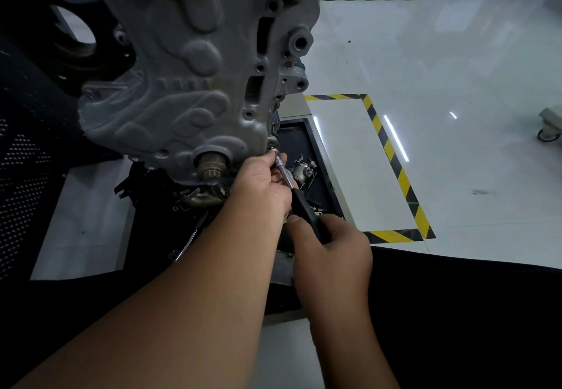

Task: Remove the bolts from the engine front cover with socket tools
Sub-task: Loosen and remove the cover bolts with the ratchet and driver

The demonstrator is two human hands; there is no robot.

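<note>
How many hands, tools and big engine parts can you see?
Hands: 2, the left hand and the right hand
Socket tools: 1, the socket driver
Engine covers: 1, the grey engine cover
Total: 4

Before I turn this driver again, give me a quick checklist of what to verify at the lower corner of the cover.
1. Socket tip at the bolt on the front cover edge: looks seated; cannot tell for sure.
2. Left hand steadying the metal shaft: ok.
3. Right hand wrapped round the black handle: ok.
4. Parts tray below to catch the bolt: ok.
5. Bolt already loose: cannot tell.
</note>
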